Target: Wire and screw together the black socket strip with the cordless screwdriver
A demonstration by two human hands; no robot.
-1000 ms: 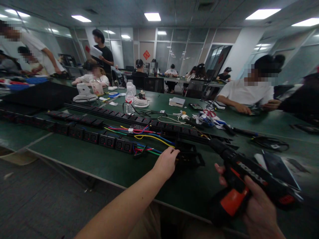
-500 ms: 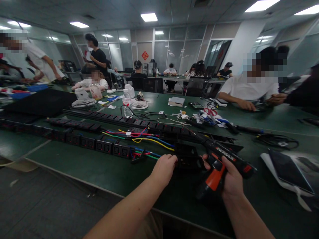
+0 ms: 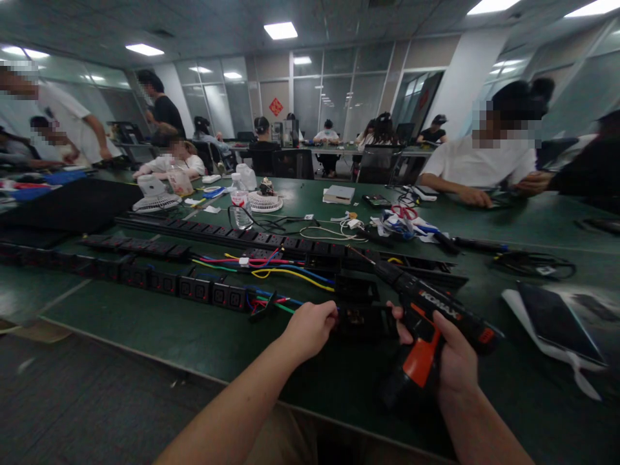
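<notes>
My left hand (image 3: 310, 329) is closed, its fingertips gripping the left end of a black box-like housing (image 3: 368, 321) low over the green table. Blue and green wires run from a row of black power sockets (image 3: 198, 290) toward these fingers, which hide the wire ends. My right hand (image 3: 458, 361) wraps around the handle of a black and orange cordless drill (image 3: 421, 316), whose long thin bit points up and left. The drill stands beside the housing, and the bit touches nothing I can make out. Behind lies another black housing (image 3: 356, 287) with yellow and blue wires (image 3: 295, 279).
A long socket strip (image 3: 223, 231) lies across the green table (image 3: 194, 342). Beyond it are a water bottle (image 3: 240, 206), fan parts (image 3: 264, 201), red-handled scissors (image 3: 404, 212) and cables. A dark tablet-like panel (image 3: 557, 323) lies at right. A person (image 3: 479, 161) works opposite; several others sit farther back.
The drill has shifted slightly right, away from the housing, and its bit shows more clearly. My left hand keeps its hold on the housing. The whole view has turned slightly.
</notes>
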